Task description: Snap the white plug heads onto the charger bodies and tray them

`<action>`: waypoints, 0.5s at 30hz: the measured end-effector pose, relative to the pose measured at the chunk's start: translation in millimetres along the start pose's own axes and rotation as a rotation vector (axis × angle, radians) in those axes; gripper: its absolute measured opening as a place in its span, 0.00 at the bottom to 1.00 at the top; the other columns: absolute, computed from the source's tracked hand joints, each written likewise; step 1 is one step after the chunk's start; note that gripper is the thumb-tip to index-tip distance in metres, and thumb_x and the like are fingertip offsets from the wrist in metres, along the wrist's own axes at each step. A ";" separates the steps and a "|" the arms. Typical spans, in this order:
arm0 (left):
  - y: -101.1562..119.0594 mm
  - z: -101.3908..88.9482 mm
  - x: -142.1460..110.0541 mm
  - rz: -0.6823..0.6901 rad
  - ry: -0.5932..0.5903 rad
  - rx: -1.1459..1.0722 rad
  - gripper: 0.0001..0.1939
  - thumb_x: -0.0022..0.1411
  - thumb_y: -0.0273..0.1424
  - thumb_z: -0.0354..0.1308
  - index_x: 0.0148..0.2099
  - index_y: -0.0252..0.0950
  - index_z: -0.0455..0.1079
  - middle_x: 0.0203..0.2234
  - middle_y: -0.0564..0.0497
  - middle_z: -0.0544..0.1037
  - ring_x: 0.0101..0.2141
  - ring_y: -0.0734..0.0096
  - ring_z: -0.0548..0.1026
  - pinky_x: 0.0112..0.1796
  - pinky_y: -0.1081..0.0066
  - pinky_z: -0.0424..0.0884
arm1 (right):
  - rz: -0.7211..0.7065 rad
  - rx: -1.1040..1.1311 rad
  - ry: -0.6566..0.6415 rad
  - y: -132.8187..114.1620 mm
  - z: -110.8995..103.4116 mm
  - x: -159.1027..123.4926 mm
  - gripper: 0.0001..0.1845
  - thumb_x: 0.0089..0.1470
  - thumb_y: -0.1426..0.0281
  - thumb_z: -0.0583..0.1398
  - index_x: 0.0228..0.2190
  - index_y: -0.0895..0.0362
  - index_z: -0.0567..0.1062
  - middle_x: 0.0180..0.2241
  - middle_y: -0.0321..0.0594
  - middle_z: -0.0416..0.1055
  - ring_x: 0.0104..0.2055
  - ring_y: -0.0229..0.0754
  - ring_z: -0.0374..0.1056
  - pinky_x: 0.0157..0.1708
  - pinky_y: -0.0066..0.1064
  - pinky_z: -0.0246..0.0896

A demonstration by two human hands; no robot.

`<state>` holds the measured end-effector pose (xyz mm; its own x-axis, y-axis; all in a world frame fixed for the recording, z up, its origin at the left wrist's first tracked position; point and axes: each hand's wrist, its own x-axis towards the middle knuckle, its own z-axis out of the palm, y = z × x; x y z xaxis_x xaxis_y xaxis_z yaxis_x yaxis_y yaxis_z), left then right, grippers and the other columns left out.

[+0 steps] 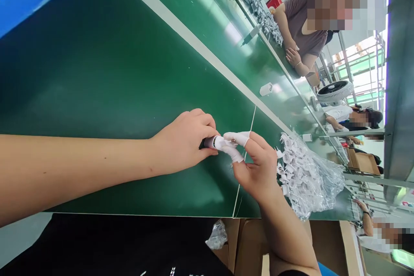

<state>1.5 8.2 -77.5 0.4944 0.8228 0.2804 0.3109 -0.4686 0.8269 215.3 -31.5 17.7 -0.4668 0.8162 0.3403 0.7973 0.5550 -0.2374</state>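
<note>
At the frame's lower centre, my left hand [189, 140] grips a small cylinder [210, 142], likely light, stiff, best held by its sides; my right hand [255, 161] is narrow at its end, grip unclear.

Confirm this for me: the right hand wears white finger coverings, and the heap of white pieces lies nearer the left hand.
No: the head view shows the heap of white pieces nearer the right hand than the left hand. The right hand does wear white finger coverings.

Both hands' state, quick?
Left hand: closed, holding a small dark-ended piece.
Right hand: white finger covers at the piece's end; can't tell if gripping.
</note>
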 end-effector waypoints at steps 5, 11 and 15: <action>-2.4 0.1 -3.2 0.053 0.026 -0.010 0.05 0.71 0.36 0.67 0.43 0.42 0.84 0.43 0.49 0.82 0.47 0.53 0.76 0.50 0.52 0.72 | 0.009 0.024 -0.020 4.3 3.5 1.1 0.12 0.66 0.75 0.66 0.48 0.52 0.86 0.39 0.41 0.86 0.38 0.43 0.82 0.40 0.35 0.79; -4.4 5.0 -2.8 0.044 0.046 -0.016 0.06 0.69 0.36 0.67 0.41 0.42 0.83 0.42 0.49 0.82 0.46 0.53 0.75 0.50 0.52 0.72 | -0.026 -0.010 0.000 2.7 4.7 2.3 0.14 0.64 0.77 0.65 0.47 0.51 0.85 0.37 0.41 0.85 0.38 0.45 0.82 0.38 0.36 0.78; -4.9 10.3 0.1 0.032 0.082 -0.016 0.04 0.65 0.34 0.67 0.38 0.42 0.83 0.39 0.48 0.82 0.43 0.54 0.76 0.47 0.52 0.72 | -0.097 -0.091 0.040 -1.0 5.6 1.9 0.13 0.65 0.78 0.64 0.44 0.51 0.85 0.36 0.42 0.85 0.38 0.46 0.82 0.35 0.36 0.75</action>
<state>8.3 7.2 -86.6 0.4351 0.8314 0.3455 0.2827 -0.4905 0.8243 211.5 -29.6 13.5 -0.5290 0.7513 0.3945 0.7816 0.6125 -0.1185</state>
